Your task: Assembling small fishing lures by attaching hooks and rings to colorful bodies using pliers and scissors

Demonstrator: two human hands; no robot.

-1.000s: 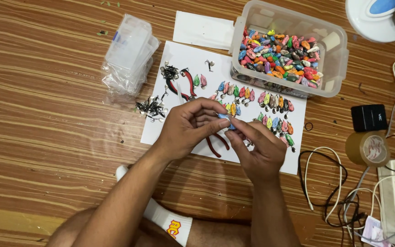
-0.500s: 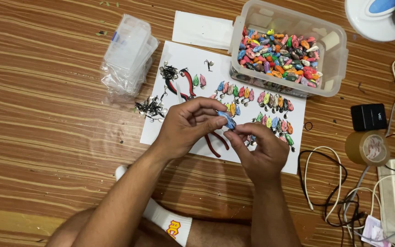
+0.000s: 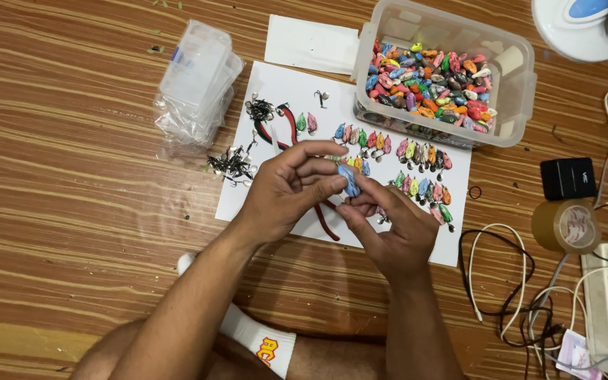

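A: What is seen at the edges?

B: Bare wooden floor (image 3: 72, 211) is left open at nine o'clock; cables (image 3: 515, 281) are crowded at four o'clock, a clear tub of coloured lures (image 3: 452, 70) at one o'clock.

A: And the hands?

B: A small blue lure (image 3: 350, 180) is pinched by the left hand (image 3: 286, 190) and touched by the right hand (image 3: 395, 229), fingers closed narrowly, above the white sheet (image 3: 283, 91).

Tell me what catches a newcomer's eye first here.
First, the clear tub heaped with bright multicoloured small pieces at top right. Next, the left hand and right hand meeting mid-frame, pinching a small blue piece above the white sheet, where rows of coloured pieces lie.
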